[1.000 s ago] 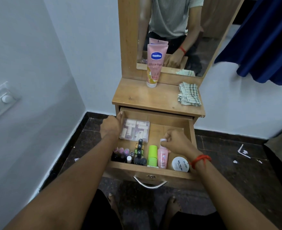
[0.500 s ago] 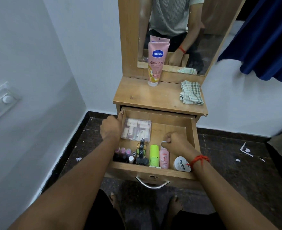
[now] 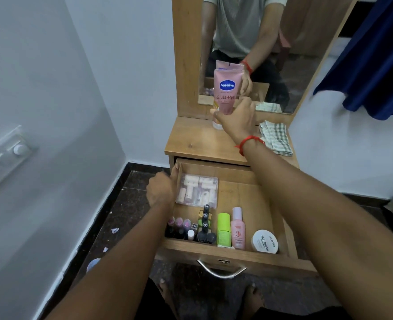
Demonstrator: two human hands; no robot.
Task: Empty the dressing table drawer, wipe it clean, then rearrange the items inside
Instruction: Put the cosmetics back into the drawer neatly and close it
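The wooden drawer [image 3: 237, 258] is pulled out. Inside it lie a clear box of small tubes [image 3: 198, 190], several nail polish bottles [image 3: 179, 227], black bottles [image 3: 205, 228], a green bottle [image 3: 224, 229], a pink bottle [image 3: 237, 229] and a white nail polish remover jar [image 3: 264, 244]. My left hand [image 3: 161, 190] grips the drawer's left wall. My right hand [image 3: 237, 121] is up at the table top [image 3: 191, 144], with its fingers closed around the lower part of the upright pink Vaseline tube [image 3: 226, 88].
A checked cloth [image 3: 276, 137] lies on the table top's right side. A mirror [image 3: 294, 54] stands behind it. Walls close in on the left and behind; a switch panel [image 3: 4, 155] is on the left wall. A blue curtain [image 3: 375, 65] hangs at the right.
My right hand has left the pink bottle in the drawer and risen to the Vaseline tube on the table top. My left hand has stayed on the drawer's left wall.
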